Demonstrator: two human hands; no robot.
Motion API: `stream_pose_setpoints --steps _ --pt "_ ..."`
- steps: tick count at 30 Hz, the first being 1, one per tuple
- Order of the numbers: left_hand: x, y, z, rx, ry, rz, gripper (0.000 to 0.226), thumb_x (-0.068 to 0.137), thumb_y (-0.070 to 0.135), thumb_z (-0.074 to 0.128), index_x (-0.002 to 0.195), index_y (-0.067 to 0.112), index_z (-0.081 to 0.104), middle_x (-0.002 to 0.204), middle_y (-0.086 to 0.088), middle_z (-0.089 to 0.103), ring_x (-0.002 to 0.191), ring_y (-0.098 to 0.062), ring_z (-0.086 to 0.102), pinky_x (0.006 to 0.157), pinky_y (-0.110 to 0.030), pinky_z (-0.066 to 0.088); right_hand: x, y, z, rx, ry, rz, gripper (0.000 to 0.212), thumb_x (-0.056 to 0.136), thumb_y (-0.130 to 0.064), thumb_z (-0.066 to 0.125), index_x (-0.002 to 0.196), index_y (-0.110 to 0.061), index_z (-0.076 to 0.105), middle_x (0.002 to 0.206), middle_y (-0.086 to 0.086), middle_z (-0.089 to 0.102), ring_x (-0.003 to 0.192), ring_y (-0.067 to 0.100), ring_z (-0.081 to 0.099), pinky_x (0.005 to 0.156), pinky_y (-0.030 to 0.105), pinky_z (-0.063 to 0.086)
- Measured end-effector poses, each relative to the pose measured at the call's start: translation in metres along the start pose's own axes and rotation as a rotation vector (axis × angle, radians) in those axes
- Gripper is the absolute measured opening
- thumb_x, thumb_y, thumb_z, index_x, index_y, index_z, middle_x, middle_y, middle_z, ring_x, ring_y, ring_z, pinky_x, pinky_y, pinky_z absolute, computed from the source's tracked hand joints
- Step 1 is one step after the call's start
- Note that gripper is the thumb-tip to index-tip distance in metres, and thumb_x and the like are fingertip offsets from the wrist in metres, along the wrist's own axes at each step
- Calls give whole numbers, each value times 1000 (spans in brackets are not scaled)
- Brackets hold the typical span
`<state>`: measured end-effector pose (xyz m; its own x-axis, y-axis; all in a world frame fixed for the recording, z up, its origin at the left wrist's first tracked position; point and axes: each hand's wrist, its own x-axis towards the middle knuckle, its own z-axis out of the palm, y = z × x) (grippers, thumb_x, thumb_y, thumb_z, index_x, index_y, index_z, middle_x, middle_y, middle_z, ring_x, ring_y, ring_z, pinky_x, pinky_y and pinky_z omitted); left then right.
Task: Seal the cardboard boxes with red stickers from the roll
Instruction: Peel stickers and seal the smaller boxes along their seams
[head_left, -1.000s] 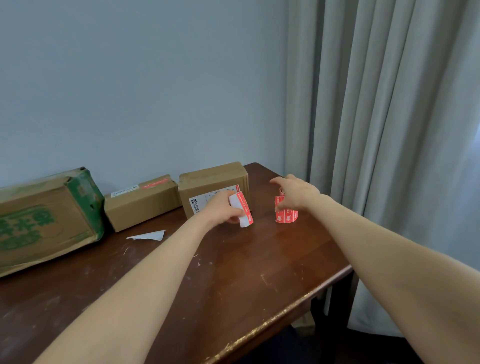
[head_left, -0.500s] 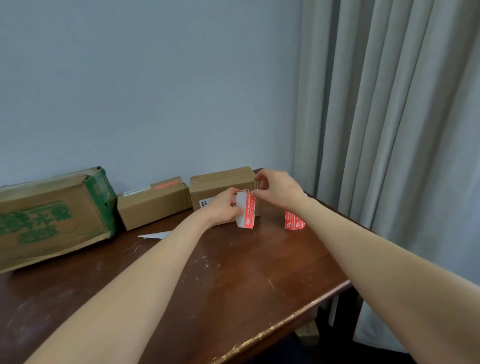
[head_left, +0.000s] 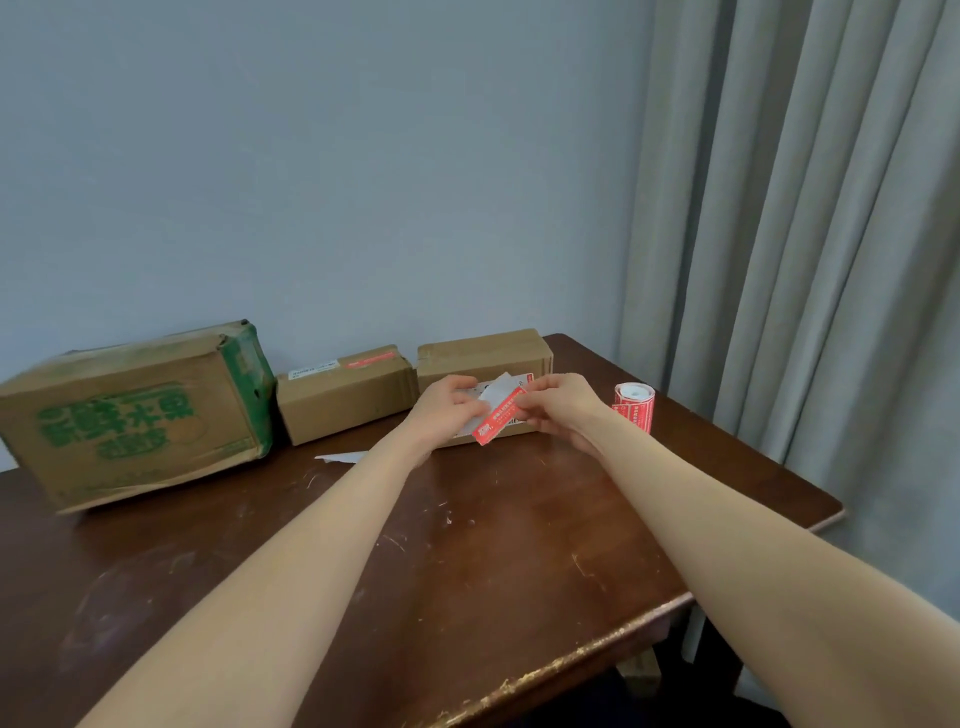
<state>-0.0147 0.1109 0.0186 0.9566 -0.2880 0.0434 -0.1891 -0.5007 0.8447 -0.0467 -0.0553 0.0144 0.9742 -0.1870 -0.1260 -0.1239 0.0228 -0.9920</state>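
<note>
I see the red sticker (head_left: 497, 415) held tilted just in front of the right box (head_left: 483, 353). My right hand (head_left: 561, 410) pinches its upper end, and my left hand (head_left: 447, 408) pinches the white backing (head_left: 493, 392) behind it. The roll (head_left: 635, 405) stands on the table (head_left: 493, 545) to the right. A small box (head_left: 343, 400) and a green-printed box (head_left: 130, 415) sit to the left.

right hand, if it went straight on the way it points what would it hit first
The right hand, pinching the red sticker, points leftward, so it would likely meet the left hand holding the white backing first. The cardboard box behind them is close; depth is unclear.
</note>
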Motion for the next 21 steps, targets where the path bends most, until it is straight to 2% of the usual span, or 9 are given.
stream_pose_setpoints --steps 3,5,7,12,15,18,21 --pt "0 -13 -3 -212 36 -97 37 92 24 60 125 8 58 97 -3 65 86 -13 58 76 -24 48 3 6 -1 129 44 41 11 87 5 63 84 -4 58 82 15 68 59 12 67 55 19 56" --pt "-2 -19 -3 -330 25 -155 29 92 26 61 114 7 66 88 -3 65 79 -12 56 73 -25 51 5 10 -2 197 57 55 10 87 7 62 86 -3 58 86 18 69 63 15 69 57 20 57" --pt "-3 -21 -2 -409 23 -195 24 91 26 63 106 8 67 86 -3 66 77 -12 58 74 -26 53 6 13 -2 230 61 67 9 88 7 61 90 -1 58 90 20 69 65 16 70 58 20 57" --pt "-1 -20 2 -479 82 -219 21 88 20 68 105 8 67 86 -4 68 74 -9 59 67 -24 53 3 14 -1 250 53 101 10 88 6 62 95 0 58 95 21 70 72 19 72 63 22 59" --pt "1 -17 3 -495 104 -228 22 87 20 69 105 7 68 85 -4 67 72 -9 59 67 -25 53 0 12 -2 274 51 115 11 87 7 62 93 -1 57 92 20 70 67 18 71 58 20 58" --pt "3 -16 3 -432 122 -202 24 88 18 67 108 5 67 85 -3 65 72 -9 57 66 -24 53 -4 11 -4 152 58 130 14 87 -6 67 100 -7 62 86 9 71 61 9 67 54 19 53" --pt "4 -15 3 -381 138 -185 23 89 16 66 109 5 67 86 -4 64 72 -9 55 66 -24 54 -6 11 -5 83 87 122 15 89 -18 67 102 -11 66 79 2 67 61 7 55 54 19 44"
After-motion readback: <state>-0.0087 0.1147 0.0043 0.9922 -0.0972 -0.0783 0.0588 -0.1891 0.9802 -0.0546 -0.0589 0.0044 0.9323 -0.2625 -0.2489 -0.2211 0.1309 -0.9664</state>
